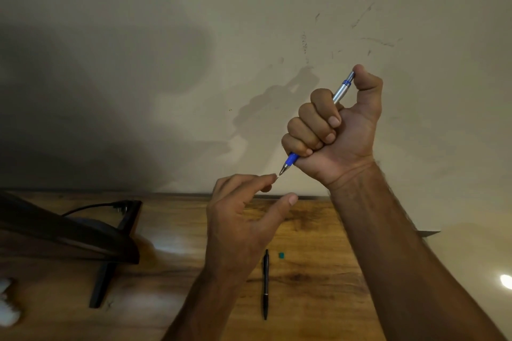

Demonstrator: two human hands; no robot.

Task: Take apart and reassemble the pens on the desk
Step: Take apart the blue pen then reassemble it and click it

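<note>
A silver pen with a blue grip (341, 89) is held up in front of the wall, tip pointing down-left. My right hand (335, 130) is wrapped in a fist around its barrel, thumb pressed on the top button. My left hand (243, 210) is raised just below, fingers apart, with its index fingertip touching the pen's metal tip. A black pen (266, 284) lies lengthwise on the wooden desk (318, 271), between my forearms. A small green piece (281, 255) rests on the desk just right of the black pen's top.
A dark monitor (69, 232) on a slanted stand with a cable stands at the left of the desk. A white object (8, 304) shows at the lower left edge. The plain wall (194, 36) rises directly behind the desk's back edge.
</note>
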